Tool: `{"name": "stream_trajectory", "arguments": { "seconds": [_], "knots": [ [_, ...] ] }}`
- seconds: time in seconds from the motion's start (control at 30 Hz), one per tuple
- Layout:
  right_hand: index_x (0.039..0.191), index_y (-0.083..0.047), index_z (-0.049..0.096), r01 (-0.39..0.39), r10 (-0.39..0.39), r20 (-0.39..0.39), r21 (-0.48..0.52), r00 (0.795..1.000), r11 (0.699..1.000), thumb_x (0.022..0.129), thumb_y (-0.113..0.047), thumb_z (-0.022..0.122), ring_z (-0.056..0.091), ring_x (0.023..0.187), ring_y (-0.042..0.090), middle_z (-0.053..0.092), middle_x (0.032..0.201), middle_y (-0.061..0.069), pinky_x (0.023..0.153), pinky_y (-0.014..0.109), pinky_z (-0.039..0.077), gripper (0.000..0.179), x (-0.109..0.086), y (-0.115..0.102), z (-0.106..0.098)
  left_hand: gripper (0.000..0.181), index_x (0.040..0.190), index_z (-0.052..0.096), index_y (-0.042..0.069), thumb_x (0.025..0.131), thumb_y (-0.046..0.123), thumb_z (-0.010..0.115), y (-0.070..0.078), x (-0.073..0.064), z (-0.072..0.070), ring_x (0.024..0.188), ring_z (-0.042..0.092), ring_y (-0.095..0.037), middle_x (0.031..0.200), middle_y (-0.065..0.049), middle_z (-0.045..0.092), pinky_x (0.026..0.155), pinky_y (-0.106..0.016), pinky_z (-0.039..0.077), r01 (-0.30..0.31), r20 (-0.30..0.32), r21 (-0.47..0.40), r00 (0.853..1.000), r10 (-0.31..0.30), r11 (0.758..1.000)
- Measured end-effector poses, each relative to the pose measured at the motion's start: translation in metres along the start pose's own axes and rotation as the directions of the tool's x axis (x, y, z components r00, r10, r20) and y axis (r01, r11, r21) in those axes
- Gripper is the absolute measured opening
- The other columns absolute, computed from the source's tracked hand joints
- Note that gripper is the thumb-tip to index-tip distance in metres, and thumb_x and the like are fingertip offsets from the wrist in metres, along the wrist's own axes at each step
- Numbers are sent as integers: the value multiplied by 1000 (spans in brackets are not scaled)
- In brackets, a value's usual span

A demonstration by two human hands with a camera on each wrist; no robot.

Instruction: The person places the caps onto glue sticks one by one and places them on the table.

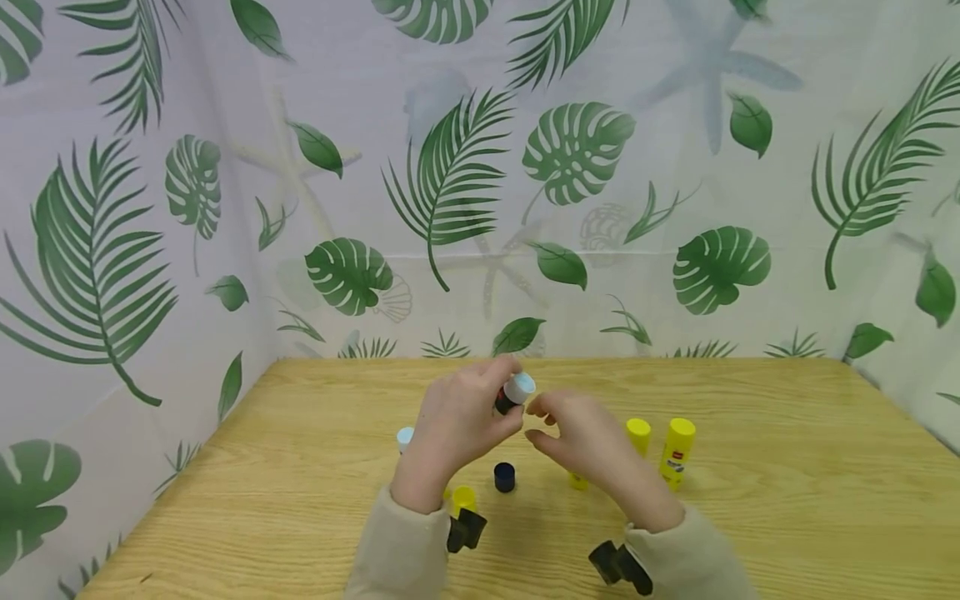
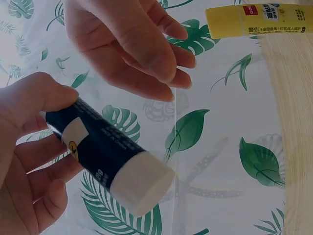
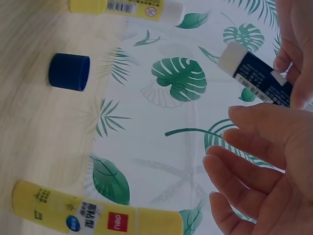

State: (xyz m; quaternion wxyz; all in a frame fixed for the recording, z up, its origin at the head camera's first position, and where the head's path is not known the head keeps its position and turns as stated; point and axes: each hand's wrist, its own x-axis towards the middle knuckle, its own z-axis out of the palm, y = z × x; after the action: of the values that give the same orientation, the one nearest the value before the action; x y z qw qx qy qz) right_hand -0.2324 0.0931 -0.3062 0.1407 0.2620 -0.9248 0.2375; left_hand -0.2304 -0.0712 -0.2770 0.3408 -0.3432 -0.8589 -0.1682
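I see the left hand grip a round, dark blue and white tube; the right hand is near, fingers loosely bent.

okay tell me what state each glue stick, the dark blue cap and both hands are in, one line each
Dark blue cylindrical glue stick with white end: uncapped, tilted, held in the left hand
Dark blue round cap: off, on the table
Yellow cylindrical glue stick at far right: capped, upright
Yellow glue stick behind right forearm: upright, partly hidden
Yellow glue stick with white end: uncapped, upright
Left hand: gripping
Right hand: holding nothing
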Motion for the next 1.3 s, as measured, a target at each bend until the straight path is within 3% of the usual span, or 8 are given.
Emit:
{"name": "stream_trajectory", "arguments": {
  "seconds": [0.3,0.47,0.6,0.73,0.87,1.1,1.2,1.3],
  "knots": [
    [84,-7,60,16,-20,94,38,995,999,74,-8,69,57,73,19,60,80,3,63,31,47,13,1,-1,20,27,96,58,11,71,17,68,0,0,-1,61,55,-9,84,0,63,49,-21,43,-16,8,11,1000,16,1000],
    [104,-6,61,15,-28,154,86,988,996,76,-6,68,58,86,21,62,98,6,72,35,47,29,1,0,31,25,95,59,12,72,16,67,1,0,-2,66,57,-10,87,0,63,52,-22,45,-28,9,13,1000,28,1000],
    [115,-5,53,70,-84,187,79,979,994,78,-7,67,56,96,24,58,109,9,77,37,46,40,-1,1,38,25,95,62,12,71,15,66,1,0,-2,70,58,-11,89,1,63,54,-23,45,-36,18,20,999,36,999],
    [121,-3,46,165,-170,219,39,961,985,79,-8,66,58,90,23,56,113,13,72,35,47,48,-3,2,43,26,96,63,12,70,15,66,1,0,-1,72,59,-10,89,1,64,56,-23,46,-37,31,22,999,36,999],
    [127,-6,42,199,-195,295,17,935,980,79,-7,65,57,87,19,53,118,12,70,33,47,53,-4,2,46,25,95,63,12,70,15,65,1,0,-1,73,58,-10,89,2,64,57,-23,46,-41,37,19,999,41,999],
    [120,-1,50,100,-71,486,-33,871,994,83,-9,59,51,104,23,50,121,9,84,44,40,39,-7,-5,48,23,94,64,13,71,15,65,2,0,-3,72,56,-8,88,3,63,57,-22,46,-41,46,20,998,41,999],
    [116,1,52,110,-78,497,-36,864,993,82,-8,58,53,99,21,53,114,8,81,39,43,36,-8,-5,50,23,94,64,13,71,16,65,2,0,-3,71,56,-8,87,3,63,56,-22,45,-42,56,27,998,40,999],
    [115,2,53,130,-97,483,-36,870,991,82,-9,60,54,96,21,54,110,8,79,37,44,35,-10,-4,50,23,94,64,13,72,17,65,2,0,-2,71,56,-8,87,3,63,56,-22,45,-40,65,29,997,38,999]
  ]
}}
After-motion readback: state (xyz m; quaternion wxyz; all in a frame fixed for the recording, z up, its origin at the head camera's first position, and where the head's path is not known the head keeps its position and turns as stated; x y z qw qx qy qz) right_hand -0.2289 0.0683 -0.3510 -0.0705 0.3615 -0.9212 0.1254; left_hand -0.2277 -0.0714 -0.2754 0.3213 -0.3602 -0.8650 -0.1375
